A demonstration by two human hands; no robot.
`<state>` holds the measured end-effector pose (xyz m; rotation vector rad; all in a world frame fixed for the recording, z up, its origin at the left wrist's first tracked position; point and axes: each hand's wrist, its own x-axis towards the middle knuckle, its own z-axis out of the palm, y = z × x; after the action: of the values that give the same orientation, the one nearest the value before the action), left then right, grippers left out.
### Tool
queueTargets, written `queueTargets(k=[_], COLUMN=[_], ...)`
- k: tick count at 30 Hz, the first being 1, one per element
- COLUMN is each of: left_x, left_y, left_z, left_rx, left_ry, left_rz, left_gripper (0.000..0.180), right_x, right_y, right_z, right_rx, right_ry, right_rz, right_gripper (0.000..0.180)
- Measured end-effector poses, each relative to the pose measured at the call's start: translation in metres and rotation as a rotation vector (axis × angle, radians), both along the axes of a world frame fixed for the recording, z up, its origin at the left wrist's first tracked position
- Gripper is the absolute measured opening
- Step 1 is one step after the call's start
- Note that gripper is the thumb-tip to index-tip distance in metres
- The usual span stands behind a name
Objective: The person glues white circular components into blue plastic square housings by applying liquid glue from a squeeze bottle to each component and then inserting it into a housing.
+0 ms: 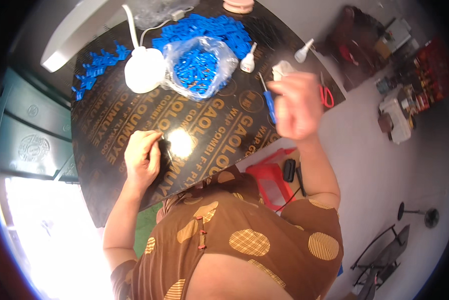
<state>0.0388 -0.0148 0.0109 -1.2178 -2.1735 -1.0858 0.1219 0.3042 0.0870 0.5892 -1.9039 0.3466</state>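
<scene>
My left hand (143, 156) rests on the dark printed tabletop (199, 150) near its front edge. Its fingers are curled in, and whatever they may pinch is too small to make out. Over the table's right side, my right hand (298, 107) is raised and smeared by motion, so its fingers cannot be read. Just left of it lies a screwdriver (269, 106) with a blue handle. Red-handled scissors (327, 96) are partly hidden behind that hand. Ahead, an open clear plastic bag (227, 67) holds many small blue parts (194, 72).
Behind the bag spreads a heap of blue plastic pieces (209, 30). More blue pieces (102, 61) line the left edge. A white lamp base (144, 71) stands beside the bag. Two small white nozzle bottles, one nearer (248, 61), one farther (303, 52), stand at right. A red crate (269, 182) is below.
</scene>
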Motion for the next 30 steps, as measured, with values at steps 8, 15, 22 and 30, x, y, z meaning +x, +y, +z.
queueTargets(k=[8, 15, 22, 30], left_x=[0.0, -0.071, -0.1, -0.109], left_y=[0.029, 0.1, 0.107, 0.102], left_z=[0.035, 0.025, -0.005, -0.009], left_rx=[-0.31, -0.446, -0.519, -0.46], left_ry=[0.094, 0.392, 0.158, 0.088], left_rz=[0.088, 0.091, 0.345, 0.262], left_gripper=[0.044, 0.051, 0.071, 0.078], right_x=[-0.07, -0.095, -0.088, -0.075], right_y=[-0.046, -0.048, -0.04, -0.034], right_z=[-0.036, -0.058, -0.056, -0.052], right_rx=[0.215, 0.434, 0.425, 0.385], right_ry=[-0.502, -0.461, -0.472, -0.622], right_rz=[-0.023, -0.03, -0.028, -0.037], right_gripper=[0.024, 0.021, 0.019, 0.025])
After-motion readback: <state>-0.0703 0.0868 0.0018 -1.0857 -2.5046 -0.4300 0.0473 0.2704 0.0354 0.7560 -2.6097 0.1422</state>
